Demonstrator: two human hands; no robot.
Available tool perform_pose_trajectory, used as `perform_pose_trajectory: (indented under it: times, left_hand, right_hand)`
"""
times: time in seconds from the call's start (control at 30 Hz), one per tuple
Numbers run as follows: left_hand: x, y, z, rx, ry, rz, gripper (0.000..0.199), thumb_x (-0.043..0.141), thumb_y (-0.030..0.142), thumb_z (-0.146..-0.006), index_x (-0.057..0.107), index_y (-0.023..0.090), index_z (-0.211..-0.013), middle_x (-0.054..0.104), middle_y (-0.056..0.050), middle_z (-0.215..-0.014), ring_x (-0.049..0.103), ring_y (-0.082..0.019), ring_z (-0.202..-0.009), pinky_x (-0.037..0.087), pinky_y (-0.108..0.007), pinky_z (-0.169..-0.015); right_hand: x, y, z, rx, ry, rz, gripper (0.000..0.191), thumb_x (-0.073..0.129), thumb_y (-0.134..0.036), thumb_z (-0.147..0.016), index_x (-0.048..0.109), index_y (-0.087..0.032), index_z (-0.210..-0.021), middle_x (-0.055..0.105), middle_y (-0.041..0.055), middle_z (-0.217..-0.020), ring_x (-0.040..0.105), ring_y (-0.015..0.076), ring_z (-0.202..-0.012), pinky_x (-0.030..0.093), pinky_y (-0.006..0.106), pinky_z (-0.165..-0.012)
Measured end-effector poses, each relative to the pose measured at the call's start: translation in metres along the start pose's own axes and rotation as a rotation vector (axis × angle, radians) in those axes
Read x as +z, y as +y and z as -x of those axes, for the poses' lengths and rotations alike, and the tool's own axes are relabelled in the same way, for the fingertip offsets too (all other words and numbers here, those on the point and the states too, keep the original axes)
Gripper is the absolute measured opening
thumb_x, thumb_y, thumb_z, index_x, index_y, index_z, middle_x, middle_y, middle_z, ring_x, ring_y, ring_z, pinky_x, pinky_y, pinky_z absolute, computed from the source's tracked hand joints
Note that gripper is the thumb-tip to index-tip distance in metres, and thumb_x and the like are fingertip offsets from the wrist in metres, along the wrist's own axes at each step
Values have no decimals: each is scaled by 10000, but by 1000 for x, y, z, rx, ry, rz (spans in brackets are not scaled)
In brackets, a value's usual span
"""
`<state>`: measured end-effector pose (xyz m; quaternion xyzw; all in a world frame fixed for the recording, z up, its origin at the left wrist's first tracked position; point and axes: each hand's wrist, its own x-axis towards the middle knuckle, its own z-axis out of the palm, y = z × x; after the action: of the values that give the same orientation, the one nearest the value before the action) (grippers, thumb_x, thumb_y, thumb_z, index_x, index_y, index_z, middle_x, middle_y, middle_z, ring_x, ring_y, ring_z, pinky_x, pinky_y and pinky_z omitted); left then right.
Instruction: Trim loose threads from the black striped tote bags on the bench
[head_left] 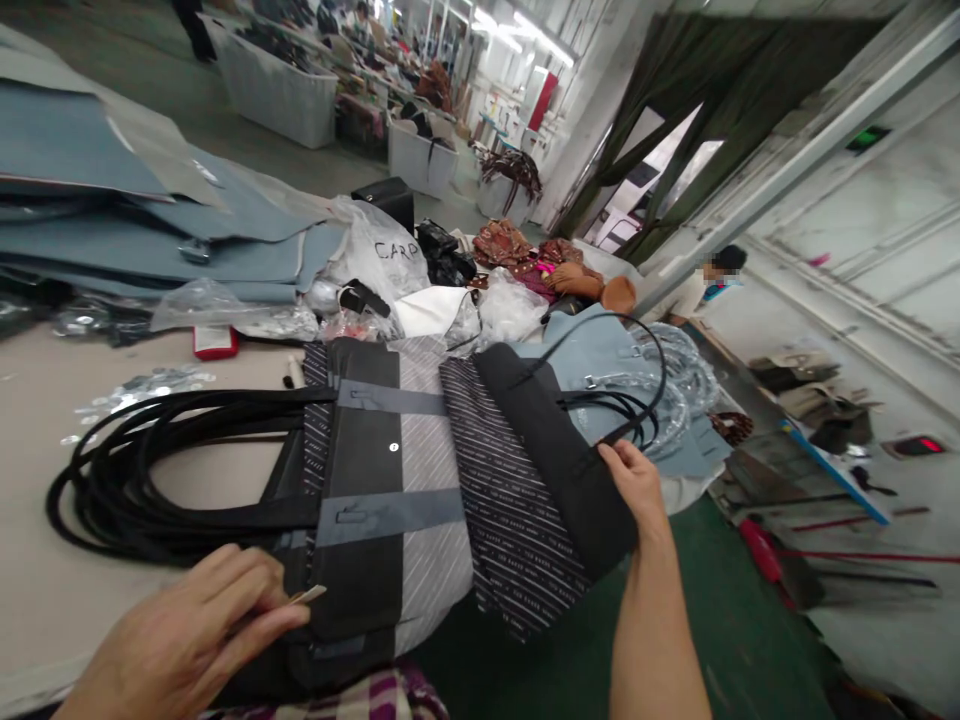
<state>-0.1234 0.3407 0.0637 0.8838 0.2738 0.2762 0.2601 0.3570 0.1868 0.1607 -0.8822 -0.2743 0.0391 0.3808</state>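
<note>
Left hand (pixel 176 640) pinches a small pale strip (pixel 308 595) between thumb and fingers. Right hand (pixel 637 487) grasps the raised edge of a striped black tote bag (pixel 517 490), which lies on a cream work table (pixel 67 560), long black handles (pixel 135 470) looped leftward.

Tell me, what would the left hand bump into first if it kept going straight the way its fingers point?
Probably the black panel of the striped tote bag. The left hand and the thin pale strip it pinches look very close to it, though the depth is hard to judge.
</note>
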Motion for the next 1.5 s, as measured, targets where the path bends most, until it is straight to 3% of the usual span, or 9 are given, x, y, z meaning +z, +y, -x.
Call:
perform_pose_trajectory:
  times: [0.13, 0.23, 0.33, 0.47, 0.6, 1.0, 1.1, 1.3, 1.5]
  left_hand:
    - [-15, 17, -17, 79, -20, -51, 443, 480, 511, -1032, 625, 225, -726, 589, 32, -662, 598, -101, -565, 424, -222, -516]
    - [-17, 21, -25, 89, -2, -84, 462, 472, 511, -1036, 624, 215, -715, 581, 35, -650, 600, -96, -574, 416, -220, -535]
    - [-13, 19, -27, 67, -22, -97, 451, 497, 517, -1024, 603, 204, -717, 567, 47, -620, 589, -92, -549, 404, -225, -536]
    - [-10, 13, -22, 77, -47, -63, 431, 502, 497, -1027, 572, 202, -719, 567, 52, -616, 567, -91, -532, 382, -236, -527]
    - [-9, 5, -15, 43, -54, -15, 391, 509, 472, -1029, 572, 209, -747, 580, 51, -646, 581, -99, -586, 392, -233, -562]
    - [-16, -21, -22, 46, -36, 45, 258, 494, 303, -1052, 672, 207, -891, 639, 42, -686, 597, -111, -614, 421, -238, -580]
    - [-15, -24, -27, 49, -37, 37, 256, 485, 234, -1047, 654, 198, -859, 623, 21, -701, 576, -132, -647, 419, -261, -622]
    - [-17, -24, -30, 37, -6, 194, 138, 562, 217, -1015, 647, 207, -906, 631, 32, -739, 552, -116, -667, 423, -229, -647]
    - [-13, -53, -15, -158, -26, 241, 189, 560, 346, -1011, 709, 251, -942, 653, -3, -949, 634, -140, -881, 492, -223, -799]
  right_hand:
    - [-1, 22, 13, 137, 124, 163, 514, 734, -539, -604, 742, -122, -906, 739, 240, -933, 653, 448, -1022, 410, 648, -1012]
    - [41, -6, 65, 90, -21, 53, 493, 681, -528, -731, 756, -149, -1038, 763, 166, -999, 706, 331, -941, 531, 509, -942]
    - [96, -60, 134, -203, -495, -309, 228, 679, -378, -882, 772, -201, -992, 769, 80, -953, 718, 220, -891, 578, 339, -824]
    - [150, -118, 194, -643, -668, -437, 168, 659, -200, -934, 747, -187, -1077, 754, 64, -921, 688, 171, -820, 560, 285, -755]
    - [173, -131, 205, -828, -690, -408, 130, 607, -172, -976, 736, -157, -983, 752, 72, -878, 690, 175, -817, 550, 294, -767]
    - [201, -143, 209, -808, -624, -348, 112, 621, -105, -901, 702, -181, -885, 741, 46, -780, 684, 179, -720, 529, 294, -686]
    - [212, -145, 215, -719, -555, -322, 124, 620, -98, -853, 711, -179, -827, 717, 32, -719, 659, 163, -645, 507, 282, -628]
    - [253, -110, 168, 87, -511, -387, 234, 678, -378, -769, 755, -158, -788, 702, 44, -676, 632, 159, -610, 526, 278, -594]
    - [289, -70, 98, 282, -556, -360, 426, 725, -494, -672, 760, -105, -844, 679, 33, -611, 569, 115, -486, 451, 222, -450]
